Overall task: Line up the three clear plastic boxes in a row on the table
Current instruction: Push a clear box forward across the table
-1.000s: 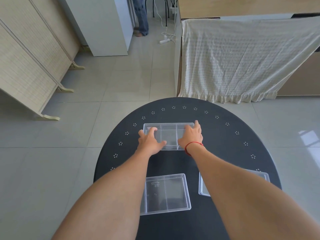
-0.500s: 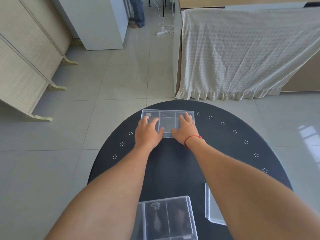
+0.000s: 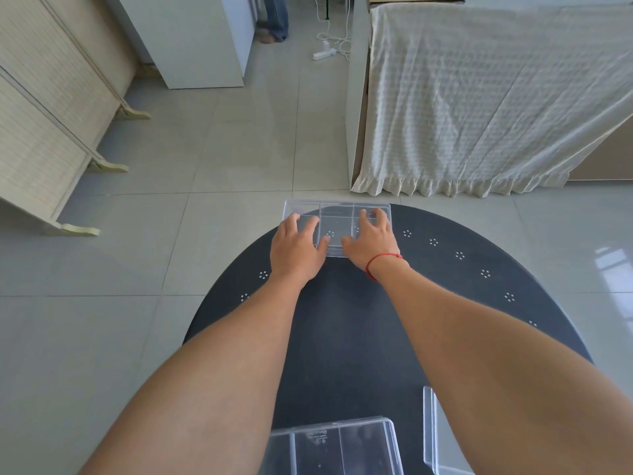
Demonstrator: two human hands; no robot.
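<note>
Far box: the clear, divided plastic box point(image 3: 337, 223) lay at the round black table's point(image 3: 346, 323) far rim.
Left hand point(image 3: 295, 250): flat, fingers spread on it, not gripping.
Right hand point(image 3: 370, 242): likewise.
Near boxes: two clear boxes point(image 3: 334, 447) point(image 3: 432, 430) at the near edge.

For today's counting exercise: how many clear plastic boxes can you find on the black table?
3. One clear plastic divided box sits at the round black table's far edge under both hands. A second lies at the near edge, centre. A third, near right, is mostly hidden by the right forearm.

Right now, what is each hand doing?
Left hand: open, fingers spread flat on the far clear box.
Right hand: open, pressed flat on the same box.
</note>
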